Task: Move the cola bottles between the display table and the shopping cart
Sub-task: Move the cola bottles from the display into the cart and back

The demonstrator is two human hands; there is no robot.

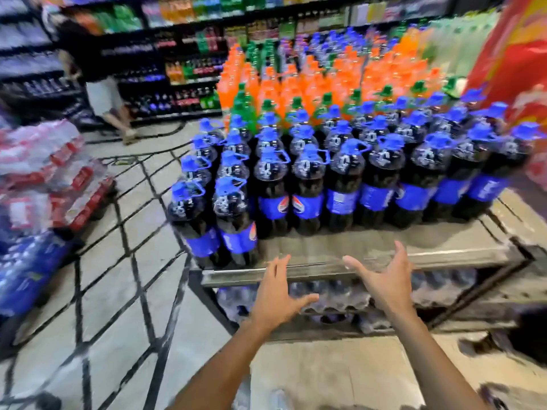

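Several dark cola bottles [307,187] with blue caps and blue labels stand in rows on the metal display table [370,247]. Two of them [236,223] stand closer, at the table's front left corner. My left hand [278,297] and my right hand [381,279] are both open, fingers spread, held over the table's front edge, just short of the bottles. Neither hand touches a bottle. A black wire shopping cart [124,261] fills the lower left, seen blurred.
Orange bottles [296,81] and green bottles [245,110] stand behind the cola. Shrink-wrapped packs [325,300] lie under the table. Wrapped packs [53,179] are stacked at left. Drink shelves [183,54] line the back, with a person [109,99] in the aisle. A red banner [515,54] hangs at right.
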